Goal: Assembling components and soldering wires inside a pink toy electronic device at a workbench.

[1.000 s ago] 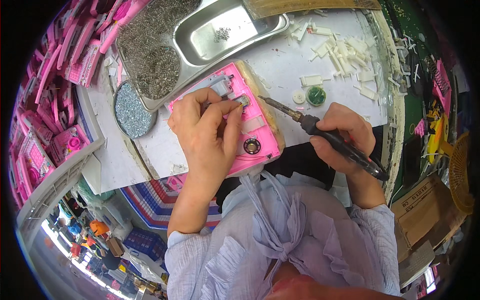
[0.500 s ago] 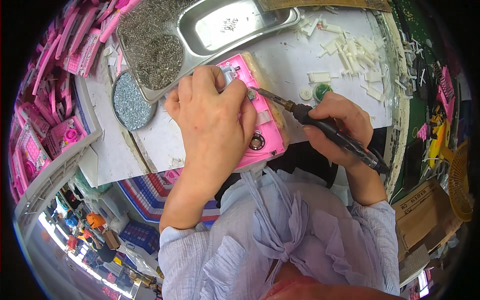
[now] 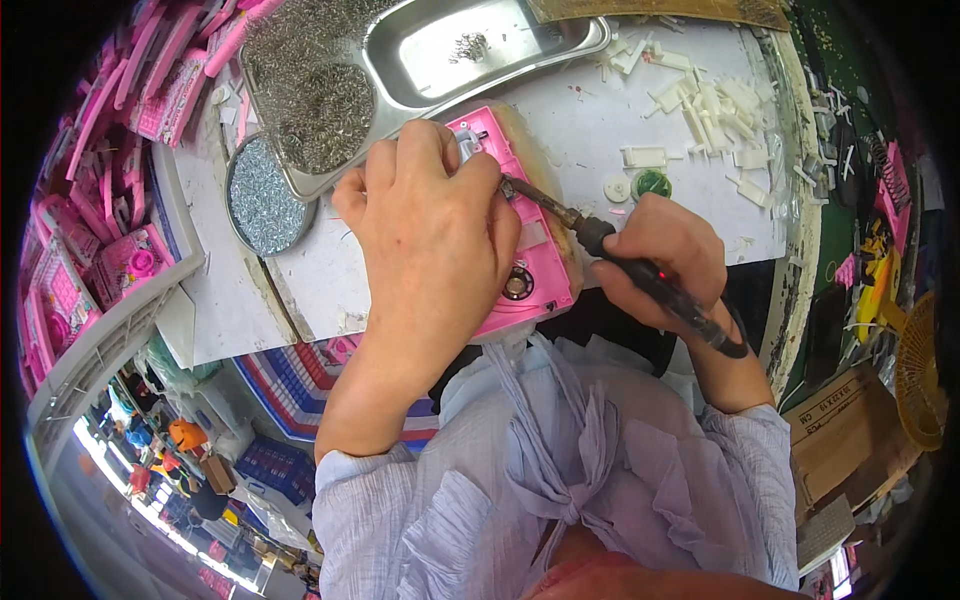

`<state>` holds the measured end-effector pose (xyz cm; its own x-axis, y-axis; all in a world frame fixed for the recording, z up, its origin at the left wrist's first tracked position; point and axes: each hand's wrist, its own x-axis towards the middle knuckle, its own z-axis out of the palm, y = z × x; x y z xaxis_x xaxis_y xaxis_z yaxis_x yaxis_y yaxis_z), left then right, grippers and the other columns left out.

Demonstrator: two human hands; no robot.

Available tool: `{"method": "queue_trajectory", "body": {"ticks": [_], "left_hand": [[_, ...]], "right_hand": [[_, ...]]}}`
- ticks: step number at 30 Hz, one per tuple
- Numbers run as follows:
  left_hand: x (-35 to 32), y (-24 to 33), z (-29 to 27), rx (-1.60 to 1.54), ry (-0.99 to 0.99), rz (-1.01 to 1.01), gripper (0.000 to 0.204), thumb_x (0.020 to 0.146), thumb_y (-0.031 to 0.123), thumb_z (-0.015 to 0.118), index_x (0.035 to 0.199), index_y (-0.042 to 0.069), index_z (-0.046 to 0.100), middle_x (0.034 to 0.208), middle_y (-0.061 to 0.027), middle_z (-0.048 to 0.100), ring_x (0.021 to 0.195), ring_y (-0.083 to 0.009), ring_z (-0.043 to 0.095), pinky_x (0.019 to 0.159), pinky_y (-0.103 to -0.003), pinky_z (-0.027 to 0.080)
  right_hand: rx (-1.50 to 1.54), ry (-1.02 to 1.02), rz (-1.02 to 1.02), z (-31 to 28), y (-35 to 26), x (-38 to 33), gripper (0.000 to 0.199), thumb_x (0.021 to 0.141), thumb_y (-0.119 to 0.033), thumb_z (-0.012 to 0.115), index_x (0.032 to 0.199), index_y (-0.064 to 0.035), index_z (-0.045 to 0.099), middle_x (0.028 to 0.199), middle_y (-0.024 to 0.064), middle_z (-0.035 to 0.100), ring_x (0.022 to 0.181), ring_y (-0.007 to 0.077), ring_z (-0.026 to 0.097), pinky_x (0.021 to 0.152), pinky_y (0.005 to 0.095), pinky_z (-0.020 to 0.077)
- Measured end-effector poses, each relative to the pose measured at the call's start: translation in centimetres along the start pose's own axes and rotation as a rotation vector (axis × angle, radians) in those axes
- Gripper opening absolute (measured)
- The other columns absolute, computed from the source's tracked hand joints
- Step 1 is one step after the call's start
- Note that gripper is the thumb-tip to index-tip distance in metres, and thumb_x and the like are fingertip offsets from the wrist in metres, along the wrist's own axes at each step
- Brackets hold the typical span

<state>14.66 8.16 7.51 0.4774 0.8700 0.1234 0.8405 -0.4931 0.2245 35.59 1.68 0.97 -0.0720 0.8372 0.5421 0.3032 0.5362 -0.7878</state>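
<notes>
A pink plastic casing (image 3: 542, 262) lies open side up on a pale foam pad (image 3: 538, 160) at the table's front edge. My left hand (image 3: 430, 230) is closed over its left side, fingers curled and pressed together, fingertips mostly hidden. Beside those fingers a grey part (image 3: 467, 143) shows inside the casing. In my right hand (image 3: 668, 250) is a black soldering iron (image 3: 640, 268) with a small red light lit on its handle. Its metal tip reaches into the casing, right by my left thumb and forefinger; whether it touches anything there is hidden.
A metal tray (image 3: 395, 100) holds heaps of small metal pieces, with a round dish (image 3: 270, 195) of tiny silvery parts beside it. White plastic pieces (image 3: 715, 110) lie scattered at the right, near a green round item (image 3: 651, 184). Pink parts (image 3: 90, 220) pile up far left.
My right hand has shifted slightly left and inward, tilting the soldering iron more steeply. Its red light now shows. My left hand stays over the casing; the whole view has shifted slightly.
</notes>
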Motion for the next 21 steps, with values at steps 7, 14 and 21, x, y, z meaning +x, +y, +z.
{"method": "queue_trajectory", "body": {"ticks": [7,14,21], "left_hand": [[0.1,0.0,-0.1,0.009,0.007,0.007,0.01,0.078,0.016,0.073,0.085,0.009,0.069,0.094,-0.0079,0.052,0.093,-0.0283,0.054,0.085,-0.045,0.034],[0.0,0.0,0.0,-0.01,0.011,0.004,0.01,0.074,0.016,0.072,0.08,0.008,0.069,0.095,-0.0083,0.051,0.094,-0.0288,0.05,0.086,-0.047,0.033],[0.1,0.2,-0.2,0.012,0.008,0.002,0.01,0.076,0.015,0.073,0.082,0.009,0.068,0.094,-0.0075,0.051,0.093,-0.0278,0.053,0.085,-0.045,0.034]], "right_hand": [[-0.154,-0.148,-0.111,-2.1,-1.0,0.9,0.037,0.071,-0.001,0.086,0.102,-0.0058,0.066,0.067,0.0049,0.06,0.055,0.0218,0.055,0.049,0.033,0.0419],[-0.096,-0.022,-0.119,-2.4,-1.1,0.9,0.039,0.071,0.002,0.085,0.103,-0.0033,0.065,0.068,0.006,0.06,0.054,0.0224,0.055,0.048,0.0325,0.0418],[-0.105,-0.045,-0.11,-2.6,-1.3,0.9,0.037,0.071,0.002,0.085,0.103,-0.0028,0.065,0.069,0.0062,0.061,0.052,0.0221,0.054,0.047,0.0324,0.0411]]}}
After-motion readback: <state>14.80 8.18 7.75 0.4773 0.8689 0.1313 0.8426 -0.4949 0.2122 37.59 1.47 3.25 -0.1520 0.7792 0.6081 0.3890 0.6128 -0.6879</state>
